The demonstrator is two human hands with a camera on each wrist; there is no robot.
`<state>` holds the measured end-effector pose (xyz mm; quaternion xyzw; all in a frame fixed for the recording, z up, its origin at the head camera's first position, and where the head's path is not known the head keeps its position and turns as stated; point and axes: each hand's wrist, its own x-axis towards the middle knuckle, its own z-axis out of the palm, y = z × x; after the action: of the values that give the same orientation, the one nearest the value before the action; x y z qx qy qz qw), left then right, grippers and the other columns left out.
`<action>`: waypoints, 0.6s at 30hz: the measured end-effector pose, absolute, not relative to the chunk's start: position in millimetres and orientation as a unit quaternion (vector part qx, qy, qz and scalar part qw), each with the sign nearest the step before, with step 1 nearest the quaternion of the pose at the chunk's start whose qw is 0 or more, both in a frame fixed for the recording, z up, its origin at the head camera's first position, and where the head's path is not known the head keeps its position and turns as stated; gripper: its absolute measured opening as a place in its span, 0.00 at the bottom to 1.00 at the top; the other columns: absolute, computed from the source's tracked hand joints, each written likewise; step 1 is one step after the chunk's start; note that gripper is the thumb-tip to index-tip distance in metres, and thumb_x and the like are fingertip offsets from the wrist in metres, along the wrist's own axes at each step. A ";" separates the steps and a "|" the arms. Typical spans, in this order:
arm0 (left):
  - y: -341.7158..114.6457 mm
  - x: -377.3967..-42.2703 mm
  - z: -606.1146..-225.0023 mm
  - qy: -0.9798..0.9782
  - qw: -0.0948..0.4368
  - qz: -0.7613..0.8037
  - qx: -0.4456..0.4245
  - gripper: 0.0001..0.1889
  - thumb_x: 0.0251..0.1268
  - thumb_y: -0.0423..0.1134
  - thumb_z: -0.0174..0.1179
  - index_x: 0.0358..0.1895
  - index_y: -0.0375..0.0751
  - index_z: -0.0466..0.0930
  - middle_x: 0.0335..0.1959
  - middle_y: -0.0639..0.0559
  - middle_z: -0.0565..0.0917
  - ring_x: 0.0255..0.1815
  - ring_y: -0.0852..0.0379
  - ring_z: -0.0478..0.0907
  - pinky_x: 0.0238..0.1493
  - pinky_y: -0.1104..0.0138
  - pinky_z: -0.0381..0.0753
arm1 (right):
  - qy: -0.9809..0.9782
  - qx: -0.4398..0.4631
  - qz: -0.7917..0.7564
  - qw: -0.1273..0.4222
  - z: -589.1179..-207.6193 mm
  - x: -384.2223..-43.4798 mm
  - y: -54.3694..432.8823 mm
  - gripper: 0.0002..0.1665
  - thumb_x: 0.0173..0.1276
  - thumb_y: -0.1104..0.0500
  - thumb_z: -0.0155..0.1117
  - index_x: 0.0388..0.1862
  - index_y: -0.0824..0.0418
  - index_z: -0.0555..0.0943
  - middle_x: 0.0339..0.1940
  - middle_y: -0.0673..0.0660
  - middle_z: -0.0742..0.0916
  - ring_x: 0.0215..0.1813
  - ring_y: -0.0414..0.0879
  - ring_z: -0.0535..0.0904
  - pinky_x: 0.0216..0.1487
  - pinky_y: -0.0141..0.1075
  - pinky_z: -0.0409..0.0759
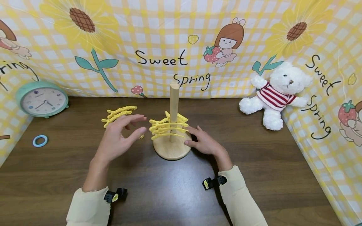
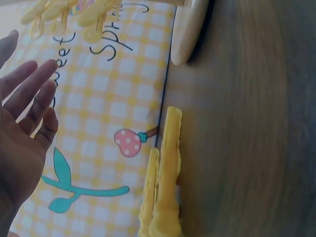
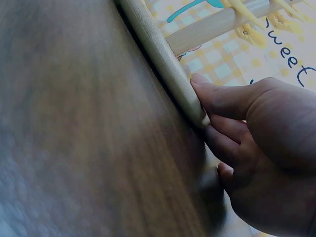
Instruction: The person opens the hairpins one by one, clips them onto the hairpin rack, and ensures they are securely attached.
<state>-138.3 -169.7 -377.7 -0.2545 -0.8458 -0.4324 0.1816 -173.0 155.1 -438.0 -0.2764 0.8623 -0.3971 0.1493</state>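
Note:
A wooden stand [image 1: 172,153] with a round base and an upright post [image 1: 174,100] stands mid-table. Several long, curved yellow clips [image 1: 167,128] sit around the lower half of the post, one above another. My right hand [image 1: 207,142] pinches the right edge of the base, thumb on top [image 3: 217,96] and the other fingers against the rim. My left hand [image 1: 116,138] hovers left of the stand, fingers extended and thumb apart, holding nothing. Behind it lie more yellow clips [image 1: 118,113] on the table, partly hidden by the hand; two show in the left wrist view [image 2: 168,182].
At the far left stands a green alarm clock [image 1: 43,99], with a light blue ring [image 1: 40,141] in front of it. A white teddy bear [image 1: 278,94] in a striped shirt sits at the back right. Patterned yellow cloth [image 1: 158,37] hangs behind the brown table [image 1: 158,194].

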 end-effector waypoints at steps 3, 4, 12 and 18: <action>-175.2 -137.9 -381.2 -0.846 0.185 -0.436 -0.245 0.21 0.61 0.29 0.71 0.59 0.41 0.84 0.50 0.52 0.87 0.44 0.54 0.80 0.44 0.71 0.72 | 0.863 -0.276 -0.397 0.149 -438.0 -172.8 155.3 0.33 0.75 0.59 0.63 0.76 0.62 0.68 0.77 0.60 0.70 0.79 0.54 0.60 0.79 0.51 0.36; -177.2 -137.8 -382.1 -0.846 0.184 -0.437 -0.242 0.21 0.62 0.30 0.71 0.59 0.41 0.83 0.50 0.51 0.87 0.44 0.55 0.79 0.44 0.72 0.72 | 0.863 -0.274 -0.397 0.150 -437.8 -172.7 155.2 0.33 0.75 0.59 0.63 0.76 0.62 0.68 0.77 0.60 0.70 0.79 0.54 0.60 0.79 0.50 0.36; -195.6 -134.6 -392.8 -0.860 0.152 -0.454 -0.177 0.19 0.67 0.34 0.68 0.61 0.43 0.82 0.52 0.49 0.86 0.45 0.59 0.77 0.45 0.69 0.72 | 0.865 -0.260 -0.399 0.158 -437.2 -171.6 155.5 0.33 0.76 0.58 0.63 0.77 0.60 0.68 0.78 0.59 0.69 0.80 0.55 0.56 0.79 0.51 0.36; -207.4 -128.0 -398.8 -0.870 0.122 -0.462 -0.121 0.20 0.69 0.40 0.67 0.63 0.46 0.81 0.53 0.52 0.84 0.45 0.62 0.77 0.46 0.68 0.72 | 0.862 -0.271 -0.400 0.151 -437.6 -172.1 155.1 0.33 0.76 0.59 0.63 0.77 0.61 0.68 0.77 0.59 0.69 0.79 0.54 0.58 0.79 0.51 0.36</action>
<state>-128.0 -207.4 -398.8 -0.1210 -0.8701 -0.4618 0.1224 -172.1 155.1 -437.6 -0.2714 0.8624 -0.3997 0.1513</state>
